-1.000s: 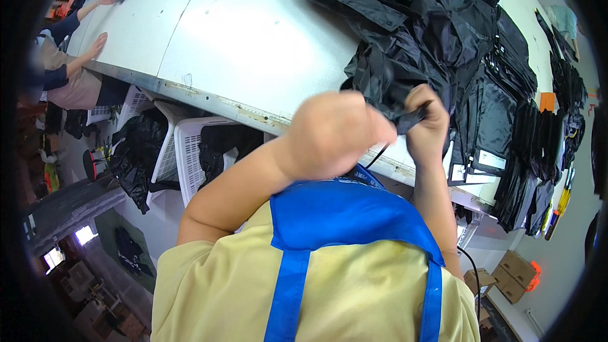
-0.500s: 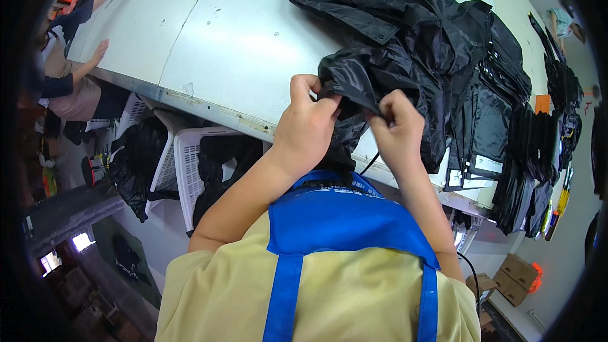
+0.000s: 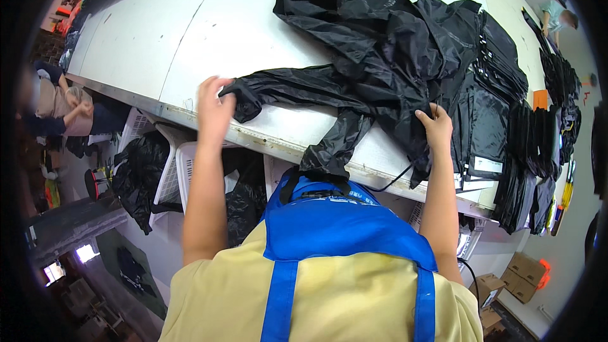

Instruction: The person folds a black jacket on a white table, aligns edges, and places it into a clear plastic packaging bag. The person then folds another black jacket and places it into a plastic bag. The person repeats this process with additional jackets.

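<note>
A shiny black jacket (image 3: 392, 44) lies crumpled on the white table, one sleeve (image 3: 297, 85) stretched out toward the left. At that sleeve's end my left hand (image 3: 215, 107) is closed, fingers on the cuff. Another length of the black fabric (image 3: 332, 145) hangs over the table's front edge toward my apron. My right hand (image 3: 438, 130) pinches the jacket's near side, thumb and fingers together. Right of it lies a stack of flat, folded black pieces (image 3: 487, 126) with white labels.
The white table (image 3: 234, 19) has a metal front edge. White plastic baskets (image 3: 183, 164) with black fabric stand beneath at left. Black bundles (image 3: 532, 152) hang off the right end, near an orange block (image 3: 540, 99). A person (image 3: 69, 104) stands at far left, another (image 3: 557, 19) at far right.
My hands have moved apart from the bunched fabric between them. The left went left with the sleeve end, the right slightly right. The person at far left drew both hands off the table.
</note>
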### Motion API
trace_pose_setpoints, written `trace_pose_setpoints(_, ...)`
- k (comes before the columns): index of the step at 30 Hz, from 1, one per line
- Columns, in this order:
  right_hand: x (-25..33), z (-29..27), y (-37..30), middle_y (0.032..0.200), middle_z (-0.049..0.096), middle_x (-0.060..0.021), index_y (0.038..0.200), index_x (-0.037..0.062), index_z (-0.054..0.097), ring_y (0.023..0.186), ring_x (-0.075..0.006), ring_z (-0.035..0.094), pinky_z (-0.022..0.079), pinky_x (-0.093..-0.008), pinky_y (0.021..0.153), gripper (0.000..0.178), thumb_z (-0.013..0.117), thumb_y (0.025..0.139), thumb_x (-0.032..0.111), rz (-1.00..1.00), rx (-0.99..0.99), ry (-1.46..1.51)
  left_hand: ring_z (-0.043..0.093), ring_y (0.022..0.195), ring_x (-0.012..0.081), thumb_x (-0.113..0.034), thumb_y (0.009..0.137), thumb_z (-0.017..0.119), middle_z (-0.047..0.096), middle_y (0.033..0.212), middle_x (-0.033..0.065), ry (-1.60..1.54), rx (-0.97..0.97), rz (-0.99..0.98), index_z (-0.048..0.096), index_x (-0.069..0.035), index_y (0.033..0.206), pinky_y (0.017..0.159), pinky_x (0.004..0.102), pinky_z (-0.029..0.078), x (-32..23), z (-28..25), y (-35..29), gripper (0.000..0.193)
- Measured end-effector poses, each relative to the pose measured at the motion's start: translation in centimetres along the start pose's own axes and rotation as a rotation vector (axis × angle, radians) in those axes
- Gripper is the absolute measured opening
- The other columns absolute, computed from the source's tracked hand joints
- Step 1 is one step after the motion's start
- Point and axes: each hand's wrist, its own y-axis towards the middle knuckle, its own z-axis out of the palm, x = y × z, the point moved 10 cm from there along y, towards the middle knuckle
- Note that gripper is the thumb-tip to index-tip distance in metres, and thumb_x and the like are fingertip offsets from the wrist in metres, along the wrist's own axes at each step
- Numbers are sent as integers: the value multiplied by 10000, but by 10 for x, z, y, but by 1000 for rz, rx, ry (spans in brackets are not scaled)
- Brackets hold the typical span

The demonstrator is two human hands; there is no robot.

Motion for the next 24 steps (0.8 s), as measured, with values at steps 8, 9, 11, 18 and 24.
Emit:
trace_pose_setpoints(8, 180, 15, -141, 856, 601, -40, 874, 118, 654, 694, -225, 617, 500, -331, 575, 320, 654, 580, -10, -940, 244, -122, 552, 1074, 239, 27, 744, 673, 608, 1132, 80, -42, 361, 620, 521, -99, 1261, 950, 341, 420, -189, 133, 16, 554)
trace_pose_setpoints(9, 180, 19, -151, 852, 593, -39, 880, 113, 646, 687, -226, 614, 495, -333, 567, 324, 652, 582, -12, -959, 236, -142, 572, 948, 190, 9, 776, 659, 627, 992, 55, -105, 523, 441, 576, -75, 1138, 864, 310, 442, -180, 145, 24, 380)
trace_pose_setpoints(11, 166, 19, -164, 843, 612, -52, 896, 105, 641, 697, -237, 623, 503, -338, 592, 264, 662, 648, 18, -922, 257, 34, 560, 718, 80, -47, 857, 620, 617, 761, 18, -202, 582, 344, 635, -31, 889, 682, 231, 454, -173, 144, 31, 39)
trace_pose_setpoints(18, 50, 97, -146, 1178, 571, -253, 1298, 25, 468, 1066, -405, 569, 470, -427, 884, 506, 610, 881, 274, -290, 462, 1, 603, 768, 193, -119, 917, 548, 542, 936, 98, -464, -26, 107, 559, 19, 1029, 680, 309, 523, -153, 59, 117, 178)
trace_pose_setpoints(24, 69, 150, -131, 1177, 598, -232, 1400, 128, 384, 1060, -407, 582, 472, -439, 880, 636, 615, 871, 394, -86, 665, 58, 331, 1324, 363, -387, 623, 783, 371, 1427, 128, 323, 391, 1117, 398, -140, 1383, 1076, 527, 267, -280, 176, -58, 887)
